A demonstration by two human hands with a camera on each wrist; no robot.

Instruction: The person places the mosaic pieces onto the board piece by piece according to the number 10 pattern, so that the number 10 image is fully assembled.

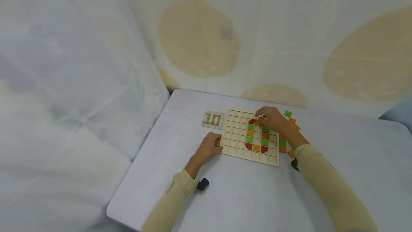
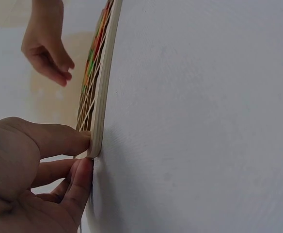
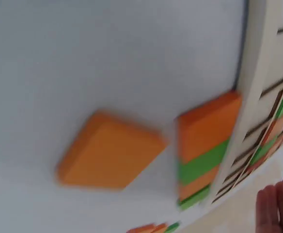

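Head view, 1 wooden grid board (image 1: 239,137) on our table (image 1: 244,196), part-filled with red, green and orange tiles. Left hand (image 1: 210,146): fingers curled against the board's near-left edge, we judge to steady it. Right hand (image 1: 273,118): fingertips pinch a small pale piece over the far cells. Loose tiles (image 1: 291,121) lie right; pattern card (image 1: 213,119) left.

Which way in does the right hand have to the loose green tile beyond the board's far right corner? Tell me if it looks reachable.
Probably yes: the right hand hovers over the board, and the green tile lies just beside it on bare table, nothing between them.
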